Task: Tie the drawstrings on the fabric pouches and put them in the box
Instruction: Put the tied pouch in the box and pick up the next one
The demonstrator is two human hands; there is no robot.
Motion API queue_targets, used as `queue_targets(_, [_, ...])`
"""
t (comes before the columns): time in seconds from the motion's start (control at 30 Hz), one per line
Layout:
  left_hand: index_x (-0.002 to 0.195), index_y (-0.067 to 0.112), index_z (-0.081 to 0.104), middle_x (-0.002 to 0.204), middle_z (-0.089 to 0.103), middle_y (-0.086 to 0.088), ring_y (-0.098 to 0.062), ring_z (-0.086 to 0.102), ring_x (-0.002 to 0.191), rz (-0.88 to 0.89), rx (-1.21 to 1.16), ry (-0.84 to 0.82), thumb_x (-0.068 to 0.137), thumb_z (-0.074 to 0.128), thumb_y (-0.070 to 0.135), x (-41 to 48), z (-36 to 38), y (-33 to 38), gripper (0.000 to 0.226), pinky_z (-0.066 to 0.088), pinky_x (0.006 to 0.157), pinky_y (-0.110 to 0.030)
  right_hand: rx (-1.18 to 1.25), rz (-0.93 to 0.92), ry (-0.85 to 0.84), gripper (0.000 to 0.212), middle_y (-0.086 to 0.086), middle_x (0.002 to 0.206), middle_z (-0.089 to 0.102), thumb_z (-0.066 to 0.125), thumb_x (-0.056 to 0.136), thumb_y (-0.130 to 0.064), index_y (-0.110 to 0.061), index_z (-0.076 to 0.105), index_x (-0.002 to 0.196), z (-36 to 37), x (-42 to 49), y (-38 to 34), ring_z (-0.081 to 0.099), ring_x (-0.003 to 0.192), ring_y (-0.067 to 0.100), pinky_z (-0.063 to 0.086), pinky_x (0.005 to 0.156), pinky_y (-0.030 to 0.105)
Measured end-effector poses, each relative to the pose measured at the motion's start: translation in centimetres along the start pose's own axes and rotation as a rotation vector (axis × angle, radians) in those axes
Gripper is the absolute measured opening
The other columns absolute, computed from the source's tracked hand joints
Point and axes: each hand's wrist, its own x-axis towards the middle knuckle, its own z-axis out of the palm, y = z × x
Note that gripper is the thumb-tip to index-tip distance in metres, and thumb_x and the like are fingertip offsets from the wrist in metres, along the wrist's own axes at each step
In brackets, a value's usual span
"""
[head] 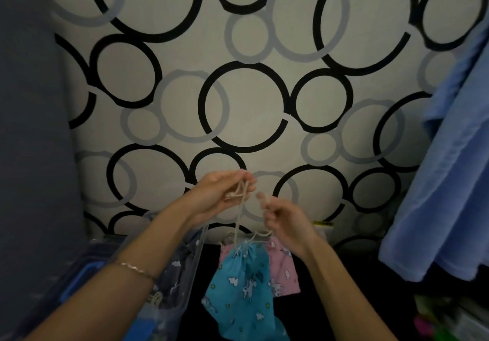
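A blue pouch (242,285) printed with unicorns and clouds hangs from its cream drawstring (238,221) in front of me. My left hand (219,192) is raised and pinches the upper end of that string, which loops round its fingers. My right hand (285,221) is just to the right and lower, fingers curled on the other string end near the pouch mouth; its fingertips are blurred. A pink pouch (284,269) lies behind the blue one. A clear plastic box (195,258) at lower left holds a dark grey pouch (174,274).
A wall covered with black and grey rings (246,102) fills the background. A blue cloth (444,182) hangs at the right. A dark grey panel (34,129) stands at the left. The surface under the pouches is black.
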Motion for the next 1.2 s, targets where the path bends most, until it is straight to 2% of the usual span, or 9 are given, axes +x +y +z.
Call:
queue_targets(0.1, [0.109, 0.012, 0.071, 0.113, 0.071, -0.001, -0.013, 0.065, 0.105, 0.021, 0.273, -0.063, 0.095, 0.055, 0.025, 0.8, 1.8, 0.5, 0.025, 0.051, 0.091, -0.027, -0.536, 0.102, -0.204, 0.007, 0.037, 0.088, 0.044, 0.058, 0.078, -0.011, -0.011, 0.065, 0.078, 2.4, -0.1, 1.4, 0.041, 0.067, 0.016, 0.035, 0.06, 0.024])
queue_targets(0.17, [0.116, 0.014, 0.068, 0.116, 0.071, 0.003, -0.011, 0.066, 0.108, -0.004, 0.339, -0.077, 0.096, 0.054, 0.023, 1.3, 2.4, 0.2, 0.026, 0.051, 0.094, -0.027, -0.726, 0.178, -0.278, 0.016, 0.024, 0.097, 0.061, 0.062, 0.085, -0.017, -0.007, 0.071, 0.095, 3.0, -0.3, 2.0, 0.054, 0.081, 0.02, 0.043, 0.073, 0.029])
queue_targets(0.27, [0.13, 0.012, 0.056, 0.119, 0.069, -0.002, -0.013, 0.068, 0.104, -0.106, 0.279, -0.079, 0.098, 0.053, 0.024, 1.2, 2.5, -0.6, 0.034, 0.055, 0.086, -0.028, -0.628, 0.265, -0.297, 0.032, 0.003, 0.077, 0.057, 0.062, 0.093, -0.023, 0.002, 0.064, 0.113, 2.9, -0.5, 2.0, 0.051, 0.067, 0.013, 0.041, 0.067, 0.025])
queue_targets(0.37, [0.144, 0.02, 0.033, 0.096, 0.071, -0.007, -0.013, 0.071, 0.074, -0.274, 0.277, -0.103, 0.098, 0.051, 0.035, 0.0, 1.9, -2.3, 0.051, 0.058, 0.064, -0.027, -0.495, 0.255, -0.244, 0.023, -0.004, 0.063, 0.047, 0.053, 0.098, -0.024, -0.003, 0.063, 0.097, 2.5, -0.9, 1.4, 0.033, 0.054, 0.007, 0.022, 0.053, 0.021])
queue_targets(0.43, [0.151, 0.028, 0.02, 0.096, 0.072, -0.005, -0.016, 0.071, 0.082, -0.347, 0.378, -0.133, 0.094, 0.053, 0.044, -0.7, 1.1, -3.6, 0.068, 0.058, 0.073, -0.031, -0.452, 0.276, -0.197, 0.023, -0.002, 0.063, 0.045, 0.047, 0.101, -0.02, -0.008, 0.059, 0.085, 2.0, -1.0, 1.1, 0.03, 0.053, 0.007, 0.017, 0.052, 0.022])
queue_targets(0.57, [0.13, 0.014, 0.057, 0.111, 0.071, -0.009, -0.021, 0.069, 0.104, -0.302, 0.434, -0.174, 0.092, 0.061, 0.029, -1.4, -0.1, -4.9, 0.041, 0.054, 0.095, -0.039, -0.331, 0.386, -0.141, 0.02, 0.0, 0.066, 0.045, 0.047, 0.101, -0.021, -0.006, 0.059, 0.097, 1.0, -0.7, 0.8, 0.029, 0.051, 0.007, 0.016, 0.046, 0.019])
queue_targets(0.77, [0.097, 0.013, 0.074, 0.089, 0.076, -0.008, -0.017, 0.071, 0.082, -0.137, 0.451, -0.004, 0.088, 0.067, 0.012, -1.1, -0.7, -5.8, 0.011, 0.058, 0.085, -0.033, -0.31, 0.417, -0.089, 0.025, 0.002, 0.068, 0.047, 0.04, 0.102, -0.025, -0.007, 0.053, 0.091, 0.9, -0.9, 0.1, 0.033, 0.048, 0.005, 0.018, 0.039, 0.015])
queue_targets(0.97, [0.1, 0.011, 0.074, 0.095, 0.076, -0.01, -0.018, 0.072, 0.089, -0.076, 0.202, 0.143, 0.087, 0.067, 0.011, -1.7, 0.2, -6.7, 0.015, 0.058, 0.074, -0.023, -0.338, 0.338, -0.089, 0.031, 0.005, 0.078, 0.056, 0.045, 0.101, -0.033, -0.004, 0.058, 0.107, 0.7, -1.5, -0.1, 0.042, 0.054, 0.007, 0.029, 0.041, 0.014])
queue_targets(1.2, [0.093, 0.006, 0.065, 0.084, 0.07, -0.007, -0.016, 0.066, 0.081, -0.171, -0.554, 0.435, 0.092, 0.059, 0.009, -1.2, -1.0, -7.8, 0.007, 0.058, 0.06, -0.023, -0.464, 0.101, 0.119, 0.034, 0.003, 0.065, 0.054, 0.045, 0.101, -0.032, -0.01, 0.067, 0.114, 0.8, -2.2, 0.4, 0.043, 0.055, 0.011, 0.029, 0.051, 0.023])
